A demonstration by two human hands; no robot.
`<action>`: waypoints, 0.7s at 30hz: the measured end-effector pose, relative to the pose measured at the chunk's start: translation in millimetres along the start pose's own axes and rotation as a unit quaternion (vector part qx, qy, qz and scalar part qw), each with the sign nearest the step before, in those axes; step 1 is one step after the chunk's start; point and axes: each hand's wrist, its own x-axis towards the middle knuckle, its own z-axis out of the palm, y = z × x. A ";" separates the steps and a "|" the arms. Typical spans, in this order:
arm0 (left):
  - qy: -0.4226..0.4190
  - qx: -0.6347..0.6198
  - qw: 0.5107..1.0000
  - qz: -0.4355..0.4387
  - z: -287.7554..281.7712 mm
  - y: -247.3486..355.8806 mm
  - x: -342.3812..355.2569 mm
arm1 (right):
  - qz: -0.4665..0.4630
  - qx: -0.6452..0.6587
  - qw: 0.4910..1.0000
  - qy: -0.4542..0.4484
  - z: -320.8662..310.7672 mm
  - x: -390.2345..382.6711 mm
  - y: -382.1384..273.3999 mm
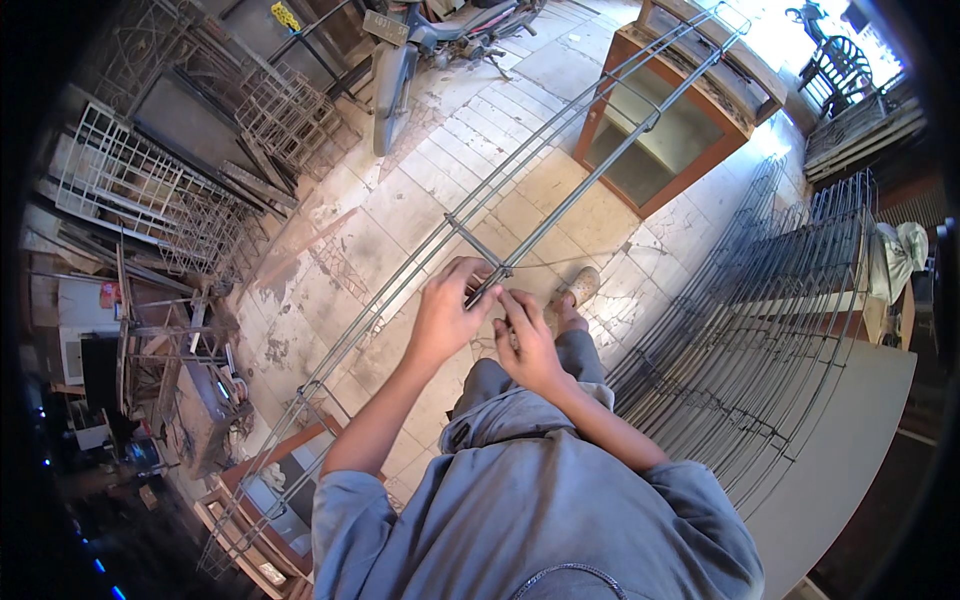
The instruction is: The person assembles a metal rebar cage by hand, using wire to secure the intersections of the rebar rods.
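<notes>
A long steel rebar cage (pixel 580 189), made of thin rods joined by square stirrups, runs diagonally past me from lower left to upper right. My left hand (pixel 450 312) is closed at one of its stirrup corners, fingers curled round the rod. Just beside it, my right hand (pixel 530 348) has its fingers bent together below the same corner. Whatever lies between those fingertips is too small to make out. A thin wire (pixel 560 265) sticks out to the right from near this joint.
One cage end lies over a glass-fronted wooden cabinet (pixel 650 120); the other passes over a second cabinet (pixel 290 450). Many finished-looking rebar cages (pixel 740 340) are stacked at my right on a pale board (pixel 850 420). A motorcycle (pixel 410 60) and metal racks (pixel 130 190) stand at far left.
</notes>
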 end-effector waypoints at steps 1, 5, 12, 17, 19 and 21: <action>0.007 -0.010 1.000 -0.012 5.5 -0.5 -4.1 | -0.002 -0.011 1.000 0.002 -7.7 -2.3 4.8; 0.094 0.077 0.992 0.022 23.7 1.8 -6.6 | 0.071 -0.006 0.997 0.030 -31.9 13.5 19.3; 0.145 0.080 0.986 0.026 39.3 6.6 -4.9 | 0.008 0.062 0.998 -0.004 -34.1 66.9 22.0; 0.030 0.090 0.990 0.101 13.6 3.0 11.0 | -0.009 0.032 0.997 -0.070 -46.8 74.2 20.9; -0.027 0.083 0.989 0.115 3.0 1.8 19.5 | -0.027 0.020 0.996 -0.084 -51.2 78.6 20.7; -0.068 0.088 0.981 0.156 -5.6 0.8 27.5 | -0.022 0.034 0.997 -0.072 -49.7 77.6 20.4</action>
